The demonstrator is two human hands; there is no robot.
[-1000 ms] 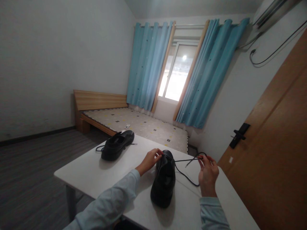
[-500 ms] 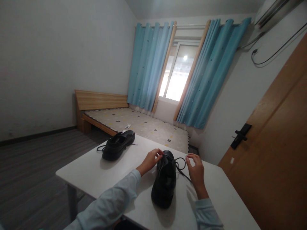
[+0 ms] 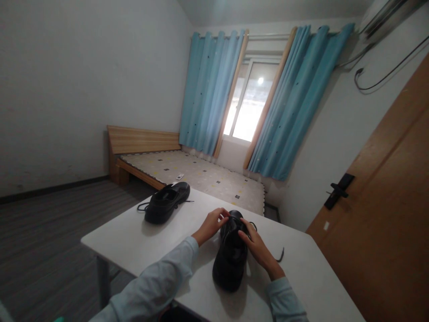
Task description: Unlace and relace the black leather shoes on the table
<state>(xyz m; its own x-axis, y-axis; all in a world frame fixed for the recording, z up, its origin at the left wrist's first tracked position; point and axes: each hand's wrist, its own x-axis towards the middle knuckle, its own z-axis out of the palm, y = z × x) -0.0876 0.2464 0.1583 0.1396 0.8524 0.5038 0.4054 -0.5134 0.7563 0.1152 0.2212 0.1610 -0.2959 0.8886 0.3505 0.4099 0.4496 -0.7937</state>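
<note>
the lacing of the near black shoe (image 3: 231, 259) on the white bench (image 3: 134, 241) looked in hand; a next move would call for gathering the loose lace (image 3: 279, 256). the right hand (image 3: 256, 246) lay spread on its upper; the left hand (image 3: 211, 225) pinched by its toe. beyond the left hand sat a second shoe (image 3: 166, 203).

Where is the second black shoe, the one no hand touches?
The second shoe lies at the table's far left corner, left of the left hand, apart from it.
</note>
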